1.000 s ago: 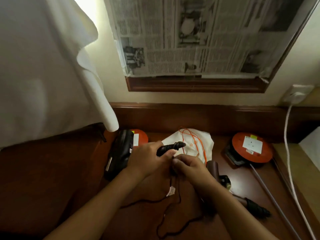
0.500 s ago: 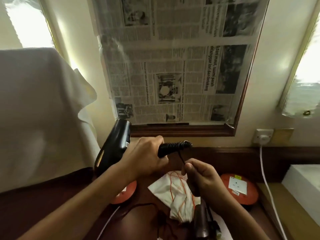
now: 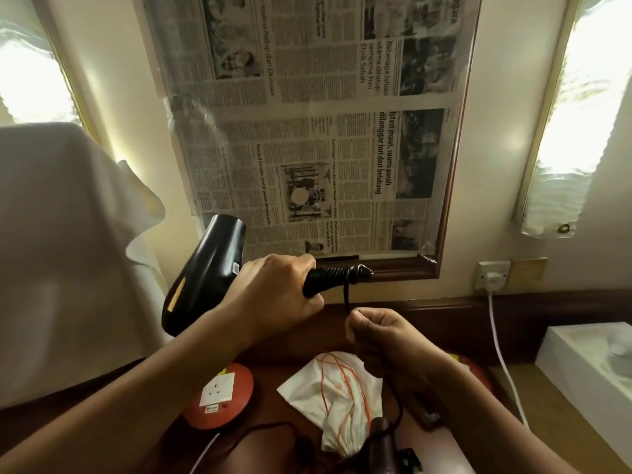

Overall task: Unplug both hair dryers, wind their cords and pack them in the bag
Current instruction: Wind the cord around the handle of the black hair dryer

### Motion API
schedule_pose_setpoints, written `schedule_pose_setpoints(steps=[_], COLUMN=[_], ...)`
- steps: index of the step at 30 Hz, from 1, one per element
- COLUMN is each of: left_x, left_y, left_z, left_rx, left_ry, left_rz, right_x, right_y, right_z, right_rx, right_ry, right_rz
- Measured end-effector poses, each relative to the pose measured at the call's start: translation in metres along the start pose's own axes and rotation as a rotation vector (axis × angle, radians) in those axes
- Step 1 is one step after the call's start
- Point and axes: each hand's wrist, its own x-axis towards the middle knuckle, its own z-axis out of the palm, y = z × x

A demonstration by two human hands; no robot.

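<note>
Up above the table [image 3: 270, 367], one left hand [image 3: 273, 299] grips one black hair dryer [image 3: 205, 275] by its handle; one right hand [image 3: 379, 333] pinches its cord [image 3: 347, 297]. Below lie one white bag [image 3: 338, 388], a second dryer [image 3: 383, 446], two orange reels [image 3: 219, 395].

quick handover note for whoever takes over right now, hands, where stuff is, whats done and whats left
Left hand grips the handle of the black plastic hair dryer, raised above the desk.
Right hand pinches its thin black cord just below the handle.
White drawstring bag with orange string lies on the dark wooden desk; the dark brown second dryer lies beside it.
Done: winding looks just begun.
Left: wind both cords, pack both dryers.
</note>
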Motion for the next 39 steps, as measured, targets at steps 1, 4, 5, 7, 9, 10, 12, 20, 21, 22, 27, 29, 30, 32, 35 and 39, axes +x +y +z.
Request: schedule_pose_setpoints(steps=[1, 4, 5, 7, 9, 10, 12, 20, 21, 22, 27, 29, 30, 32, 35, 39], left_x=[0.001, -0.001, -0.003, -0.005, -0.008, -0.010, -0.013, -0.022, -0.022, -0.023, -0.028, -0.029, -0.029, -0.028, -0.025, -0.021], left_y=[0.000, 0.002, 0.003, 0.004, 0.005, 0.006, 0.009, 0.010, 0.010, 0.010, 0.005, 0.002, 0.000, -0.003, -0.008, -0.012], left_z=[-0.001, -0.004, -0.005, -0.007, -0.008, -0.008, -0.008, 0.001, 0.004, 0.006, 0.018, 0.022, 0.023, 0.024, 0.023, 0.021], left_rx=[-0.001, 0.044, 0.058, 0.077, 0.092, 0.100, 0.115, 0.219, 0.244, 0.265, 0.263, 0.268, 0.262, 0.249, 0.258, 0.230], left_ry=[-0.002, -0.029, -0.029, -0.039, -0.069, -0.082, -0.103, -0.246, -0.251, -0.255, -0.295, -0.286, -0.281, -0.277, -0.271, -0.246], left_rz=[0.007, 0.016, 0.022, 0.025, 0.021, 0.019, 0.017, -0.021, -0.025, -0.031, -0.102, -0.118, -0.134, -0.169, -0.203, -0.240], right_x=[0.002, 0.006, 0.007, 0.009, 0.011, 0.012, 0.015, 0.025, 0.025, 0.024, 0.017, 0.014, 0.013, 0.010, 0.005, 0.002], right_y=[-0.001, -0.011, -0.016, -0.028, -0.040, -0.045, -0.054, -0.082, -0.082, -0.083, -0.077, -0.072, -0.070, -0.065, -0.054, -0.034], right_z=[-0.003, -0.011, -0.014, -0.017, -0.018, -0.018, -0.016, -0.002, 0.001, 0.005, 0.024, 0.031, 0.035, 0.040, 0.047, 0.057], right_rx=[-0.050, -0.239, -0.290, -0.354, -0.474, -0.549, -0.667, -1.074, -1.124, -1.168, -1.272, -1.296, -1.302, -1.308, -1.291, -1.178], right_ry=[0.021, 0.051, 0.057, 0.085, 0.131, 0.153, 0.183, 0.245, 0.248, 0.253, 0.271, 0.284, 0.296, 0.324, 0.338, 0.394], right_rz=[-0.005, -0.016, -0.012, 0.010, -0.002, -0.018, -0.054, -0.214, -0.235, -0.256, -0.347, -0.372, -0.377, -0.371, -0.359, -0.358])
